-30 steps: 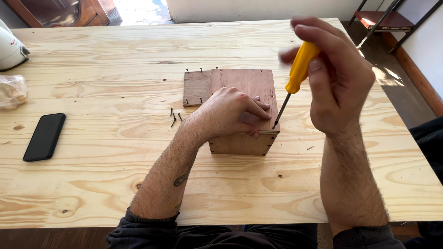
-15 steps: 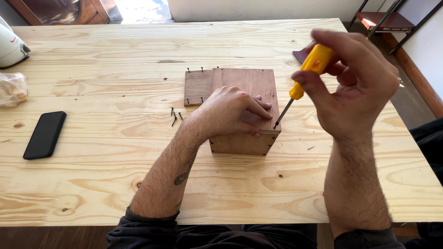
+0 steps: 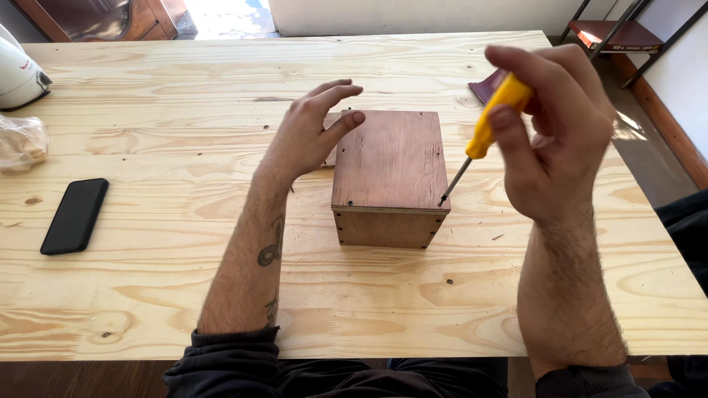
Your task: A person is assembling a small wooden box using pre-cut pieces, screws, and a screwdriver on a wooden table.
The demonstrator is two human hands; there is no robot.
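A small brown wooden box (image 3: 389, 173) stands in the middle of the pale pine table (image 3: 369, 295). My right hand (image 3: 557, 125) grips a yellow-handled screwdriver (image 3: 488, 129), whose tip touches the box's near right top corner. My left hand (image 3: 310, 133) hovers just left of the box with its fingers spread, holding nothing. A flat wooden piece behind the box is mostly hidden by that hand.
A black phone (image 3: 75, 215) lies at the left of the table. A crumpled clear bag (image 3: 21, 144) and a white appliance (image 3: 18, 74) sit at the far left edge. A dark red flat piece (image 3: 488, 87) lies behind my right hand. A metal-framed shelf (image 3: 612, 29) stands beyond the table's right corner.
My left hand has lifted off the top of the box and opened to its left. My right hand with the screwdriver has stayed at the box's right corner.
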